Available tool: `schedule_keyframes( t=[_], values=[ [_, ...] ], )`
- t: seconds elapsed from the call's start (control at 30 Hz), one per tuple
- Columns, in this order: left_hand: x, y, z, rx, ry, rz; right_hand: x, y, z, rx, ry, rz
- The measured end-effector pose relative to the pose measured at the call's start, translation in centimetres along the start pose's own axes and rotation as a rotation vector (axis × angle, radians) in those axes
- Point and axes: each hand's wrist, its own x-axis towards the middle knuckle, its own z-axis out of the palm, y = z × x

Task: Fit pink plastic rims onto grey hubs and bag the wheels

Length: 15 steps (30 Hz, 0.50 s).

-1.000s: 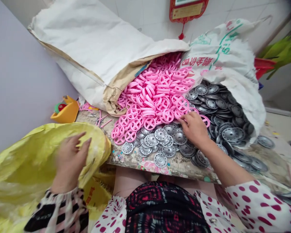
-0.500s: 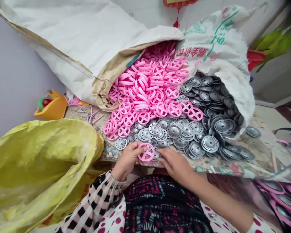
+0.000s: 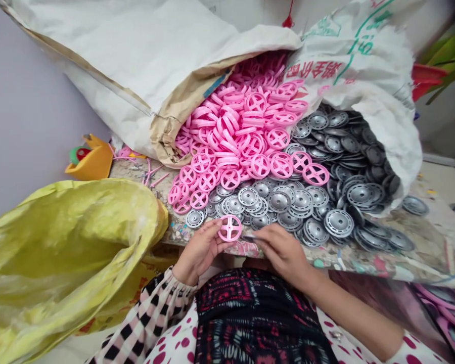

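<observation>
Head view: my left hand (image 3: 200, 248) and right hand (image 3: 285, 251) have come together by the table's (image 3: 428, 237) front edge; a second ago they were well apart. The left pinches a pink wheel (image 3: 229, 228) by its rim, fingers nearly closed; the right pinches a thin dark piece (image 3: 247, 237), perhaps a grey disc edge-on. Both parts now sit side by side.

The thin grey piece (image 3: 247, 236) the right hand (image 3: 284, 253) pinches is partly hidden.
</observation>
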Motion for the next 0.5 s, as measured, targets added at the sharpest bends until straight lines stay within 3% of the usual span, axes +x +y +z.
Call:
schedule_keyframes(
  t=[0.1, 0.17, 0.3, 0.37, 0.5],
  values=[
    [0.3, -0.7, 1.5, -0.031, -0.089, -0.046, 1.5, -1.5, 0.3, 0.213, 0.25, 0.322],
    [0.4, -1.1, 2.3, -0.069, -0.158, -0.047, 2.0, -1.7, 0.8, 0.214, 0.303, 0.369],
    [0.3, -1.7, 3.0, -0.042, -0.205, 0.032, 1.7, -1.2, 1.3, 0.11, 0.274, 0.29],
    [0.2, -1.9, 2.9, 0.001, -0.205, 0.05, 1.5, -1.1, 1.0, 0.148, 0.262, 0.341],
    [0.0, -2.0, 2.4, 0.078, -0.242, 0.083, 2.0, -1.3, 0.0, 0.273, 0.016, 0.413]
  ],
)
